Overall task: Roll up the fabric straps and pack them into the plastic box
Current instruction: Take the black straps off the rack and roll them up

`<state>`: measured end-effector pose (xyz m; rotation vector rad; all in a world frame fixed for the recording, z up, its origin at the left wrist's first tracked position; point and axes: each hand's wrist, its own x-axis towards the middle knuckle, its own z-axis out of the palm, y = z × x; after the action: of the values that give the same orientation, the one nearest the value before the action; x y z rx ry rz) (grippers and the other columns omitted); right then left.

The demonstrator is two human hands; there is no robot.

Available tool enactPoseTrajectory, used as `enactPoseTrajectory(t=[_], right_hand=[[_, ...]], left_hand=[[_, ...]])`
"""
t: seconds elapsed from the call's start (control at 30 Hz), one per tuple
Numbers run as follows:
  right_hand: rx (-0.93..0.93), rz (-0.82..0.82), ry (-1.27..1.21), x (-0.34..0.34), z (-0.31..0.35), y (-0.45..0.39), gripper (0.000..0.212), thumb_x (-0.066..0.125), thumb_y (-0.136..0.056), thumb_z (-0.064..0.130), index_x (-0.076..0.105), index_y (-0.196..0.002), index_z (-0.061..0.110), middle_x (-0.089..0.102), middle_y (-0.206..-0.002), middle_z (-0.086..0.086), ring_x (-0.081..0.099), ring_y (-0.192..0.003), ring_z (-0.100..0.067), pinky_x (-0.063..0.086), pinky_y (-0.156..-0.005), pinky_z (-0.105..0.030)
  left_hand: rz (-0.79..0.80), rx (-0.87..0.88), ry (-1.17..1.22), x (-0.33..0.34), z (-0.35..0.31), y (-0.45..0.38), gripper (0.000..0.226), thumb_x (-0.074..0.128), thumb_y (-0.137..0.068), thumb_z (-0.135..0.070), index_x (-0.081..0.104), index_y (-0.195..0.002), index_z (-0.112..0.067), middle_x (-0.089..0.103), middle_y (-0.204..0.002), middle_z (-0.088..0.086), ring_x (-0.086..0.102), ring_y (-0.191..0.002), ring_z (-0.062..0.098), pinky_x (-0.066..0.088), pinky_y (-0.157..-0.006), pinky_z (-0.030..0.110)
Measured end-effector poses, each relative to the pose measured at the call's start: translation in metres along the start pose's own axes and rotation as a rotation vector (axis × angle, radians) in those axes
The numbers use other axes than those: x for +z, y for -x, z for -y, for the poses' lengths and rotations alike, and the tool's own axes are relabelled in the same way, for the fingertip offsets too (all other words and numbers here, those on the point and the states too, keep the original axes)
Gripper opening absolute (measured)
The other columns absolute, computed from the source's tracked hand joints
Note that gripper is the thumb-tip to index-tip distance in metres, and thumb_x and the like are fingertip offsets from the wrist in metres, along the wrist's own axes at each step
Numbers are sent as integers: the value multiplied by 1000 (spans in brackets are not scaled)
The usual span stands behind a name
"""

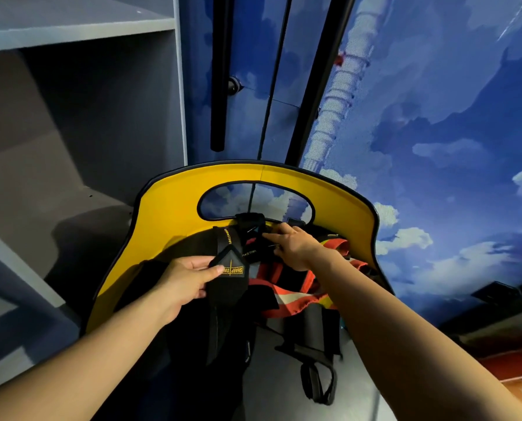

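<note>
Left hand [183, 284] pinches a black strap [227, 287]; right hand [294, 246] grips black straps [255, 238] heaped on the yellow seat [174, 214].

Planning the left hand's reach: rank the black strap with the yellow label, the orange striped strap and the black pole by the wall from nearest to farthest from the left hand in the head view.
1. Black strap with the yellow label: pinched in the left hand.
2. Orange striped strap: to its right, in the pile.
3. Black pole: far above, by the wall.
</note>
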<state>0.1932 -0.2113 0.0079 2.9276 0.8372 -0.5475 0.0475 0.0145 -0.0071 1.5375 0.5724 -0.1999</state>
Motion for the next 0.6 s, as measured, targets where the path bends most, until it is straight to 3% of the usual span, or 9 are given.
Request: enactPoseTrajectory(t=[0.1,0.23,0.4,0.6], right_hand=[[14,22,77,1,4,-1,62,44,-105,29,15,-160,33,10,-167,3,23,-146,-34,29,-117,-49],[39,5,181,-6,6,2,71,50,-101,39,10,-160,32,20,-164,-2,19,-148,-36,25,-116,-51],[19,-137,271,-21,9,10,80,68,-86,54,36,-153,27,41,-143,-7,35,-134,-31,34,-110,-43],[6,-213,146,-48,-8,34,51,70,-88,46,57,-134,30,56,-132,-2,46,-128,-27,40,-102,-38]], left_hand=[[-4,8,-8,1,-4,2,50,79,-85,-19,62,-132,-18,66,-126,3,63,-106,22,56,-79,31],[-8,12,-5,-1,-8,5,52,78,-86,-19,60,-135,-17,65,-129,5,62,-104,21,54,-77,30],[-6,9,8,-5,-14,12,53,80,-84,-16,60,-133,-12,64,-126,5,62,-93,17,54,-68,27],[1,20,46,-11,-27,25,57,82,-81,-17,60,-133,-12,65,-125,8,64,-97,22,55,-68,29]])
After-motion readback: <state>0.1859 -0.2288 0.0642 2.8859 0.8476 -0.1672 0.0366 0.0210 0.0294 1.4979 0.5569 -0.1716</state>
